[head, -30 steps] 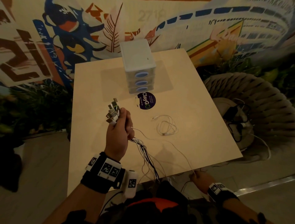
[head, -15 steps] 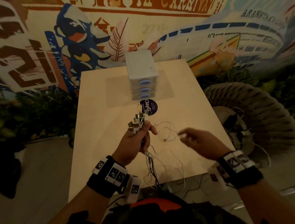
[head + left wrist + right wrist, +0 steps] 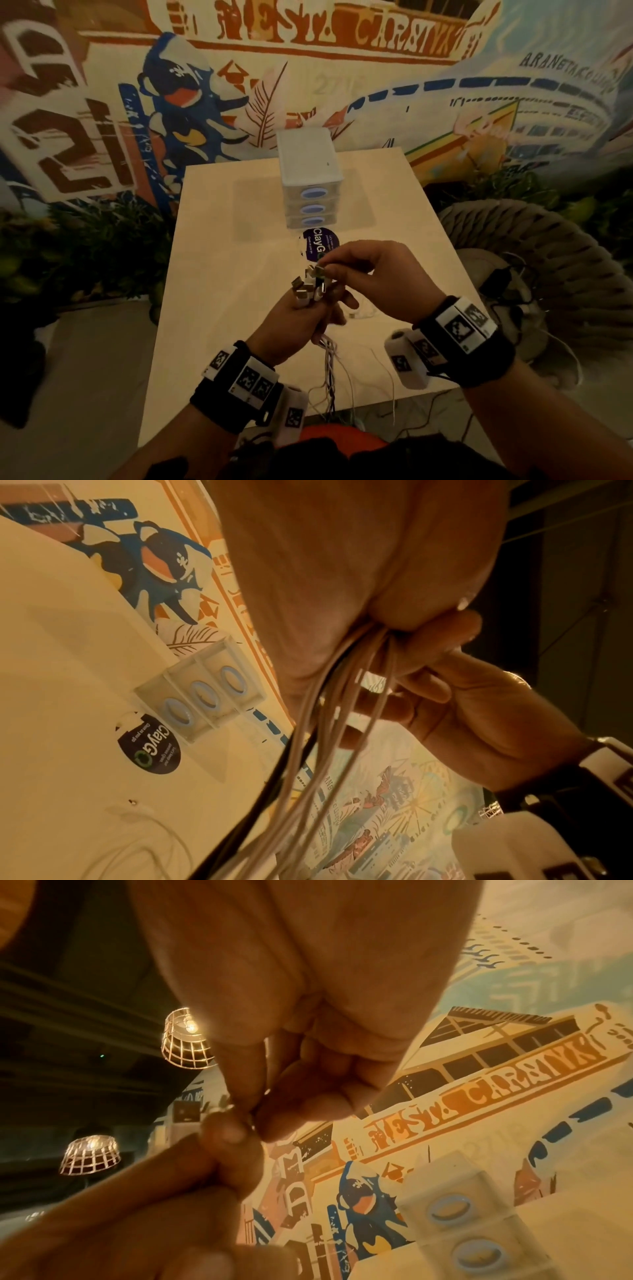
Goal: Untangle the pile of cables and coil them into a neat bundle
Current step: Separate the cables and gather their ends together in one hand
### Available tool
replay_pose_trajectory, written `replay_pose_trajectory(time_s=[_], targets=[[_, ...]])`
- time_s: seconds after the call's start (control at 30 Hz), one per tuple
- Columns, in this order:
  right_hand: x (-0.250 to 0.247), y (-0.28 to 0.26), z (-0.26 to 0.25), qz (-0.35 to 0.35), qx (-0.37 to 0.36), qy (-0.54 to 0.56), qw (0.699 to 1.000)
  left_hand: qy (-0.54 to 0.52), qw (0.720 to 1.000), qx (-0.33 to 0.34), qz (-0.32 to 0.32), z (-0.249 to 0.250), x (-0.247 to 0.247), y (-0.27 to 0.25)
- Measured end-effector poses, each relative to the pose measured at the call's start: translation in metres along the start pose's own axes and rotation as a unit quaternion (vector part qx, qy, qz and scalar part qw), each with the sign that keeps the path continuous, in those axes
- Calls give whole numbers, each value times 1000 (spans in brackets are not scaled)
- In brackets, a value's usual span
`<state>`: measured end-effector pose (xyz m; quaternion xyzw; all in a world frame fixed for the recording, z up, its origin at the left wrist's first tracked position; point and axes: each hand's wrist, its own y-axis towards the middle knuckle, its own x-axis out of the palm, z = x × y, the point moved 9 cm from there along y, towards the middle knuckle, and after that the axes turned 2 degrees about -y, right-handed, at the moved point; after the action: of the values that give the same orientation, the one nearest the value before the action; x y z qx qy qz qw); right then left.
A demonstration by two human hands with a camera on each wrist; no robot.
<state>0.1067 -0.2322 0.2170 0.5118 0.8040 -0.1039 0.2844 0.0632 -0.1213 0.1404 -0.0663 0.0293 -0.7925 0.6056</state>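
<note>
My left hand point(image 3: 301, 322) grips a bundle of cables point(image 3: 329, 370) in its fist above the pale table point(image 3: 219, 274). Several USB plugs point(image 3: 305, 291) stick up out of the fist. The white cords and one black cord hang down past the table's front edge. My right hand point(image 3: 325, 271) pinches one plug at the top of the bunch with thumb and fingertips. In the left wrist view the cables point(image 3: 329, 723) run out of the closed fist. The right wrist view shows the right fingertips point(image 3: 270, 1123) pressed together just above the left hand point(image 3: 171, 1191). A loose white cable point(image 3: 137, 840) lies on the table.
A small white drawer unit point(image 3: 310, 178) stands at the table's far middle, with a dark round sticker point(image 3: 320, 245) in front of it. A woven chair point(image 3: 548, 260) holding dark cords point(image 3: 496, 284) is to the right. Plants line the left side.
My right hand rose from below the table's front edge and came to the plugs, which it now pinches. The left hand moved right with the bundle.
</note>
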Motion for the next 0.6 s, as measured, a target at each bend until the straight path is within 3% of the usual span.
replay_pose_trajectory(time_s=[0.13,0.23,0.33,0.43,0.6], targets=[[3,4,-3,-49,-23,-93,994,-17,1000,-21,4,-3,6,3],[-2,7,-6,-46,-25,-67,996,-82,996,-44,17,-6,9,6],[16,7,-12,-91,-60,-95,989,-89,995,-45,6,-6,9,10],[46,7,-12,-153,-77,-100,980,-50,998,-29,31,-5,8,13],[59,10,-6,-157,-108,-103,976,51,992,-34,107,-18,-3,13]])
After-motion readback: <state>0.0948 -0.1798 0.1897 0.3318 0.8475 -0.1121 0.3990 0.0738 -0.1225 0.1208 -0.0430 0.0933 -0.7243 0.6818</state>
